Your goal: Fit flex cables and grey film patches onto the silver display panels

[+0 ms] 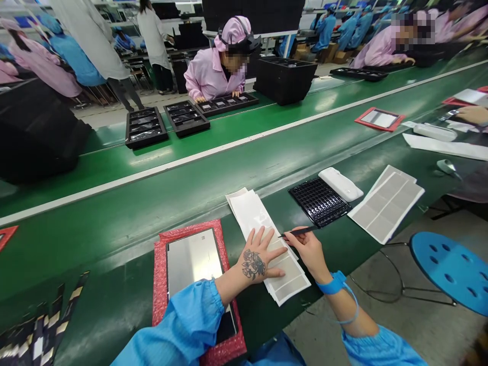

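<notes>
My left hand [259, 258] lies spread and flat on a stack of white sheets with grey adhesive pieces [292, 282]. In my right hand [309, 251] is a pair of black tweezers [301, 231], pinched between thumb and fingers, its tip at the right edge of the stack. Beneath my left forearm is a flat display panel [194, 259] on red bubble wrap [160, 284]. A blue wrist strap [332, 283] with a cord circles my right wrist.
A black gridded tray [318, 201] and a white case [340, 184] lie beyond my right hand, near more grey-patched sheets [389, 206]. Dark strips [49, 325] lie at the left. Across the green conveyor [244, 157], a person in pink handles black trays [229, 104]. A blue stool [452, 269] stands right.
</notes>
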### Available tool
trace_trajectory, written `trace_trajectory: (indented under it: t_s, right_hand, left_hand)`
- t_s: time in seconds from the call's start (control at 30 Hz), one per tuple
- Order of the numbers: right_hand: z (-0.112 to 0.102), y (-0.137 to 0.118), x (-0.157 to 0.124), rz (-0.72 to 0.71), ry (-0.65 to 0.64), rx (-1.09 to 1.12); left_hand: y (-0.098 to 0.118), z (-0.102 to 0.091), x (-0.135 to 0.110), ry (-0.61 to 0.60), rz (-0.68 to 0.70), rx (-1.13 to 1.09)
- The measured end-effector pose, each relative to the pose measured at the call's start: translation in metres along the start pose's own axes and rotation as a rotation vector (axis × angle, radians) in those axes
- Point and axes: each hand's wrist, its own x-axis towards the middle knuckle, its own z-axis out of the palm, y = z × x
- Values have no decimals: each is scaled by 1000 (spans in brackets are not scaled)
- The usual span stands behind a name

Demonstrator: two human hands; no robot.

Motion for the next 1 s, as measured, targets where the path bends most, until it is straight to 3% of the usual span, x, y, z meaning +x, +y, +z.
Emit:
trace_trajectory:
  t_s: [0.33, 0.43, 0.53, 0.63, 0.83, 0.9, 1.0]
  right_hand:
    - [1, -7, 13, 39, -76, -74]
    - [2, -8, 18, -14, -73, -148]
    - [4, -12, 14, -136, -42, -244]
    - [11, -20, -7, -304, -52, -340]
    - [16, -40, -81, -562, -269, -417]
    - [9, -47, -103, -622, -155, -397]
    - [-2, -58, -123, -549, 115, -286]
  left_hand:
    - [3, -3, 0, -18, -40, -81]
    - [2, -8, 2, 4, -94, -190]
    - [-8, -22, 13, 45, -243, -285]
    - [-25, -38, 31, 5, -328, -295]
    - [-37, -59, 61, -183, -312, -365]
    - [-36, -68, 62, -179, -313, -410]
    - [-37, -83, 47, -115, -304, -503]
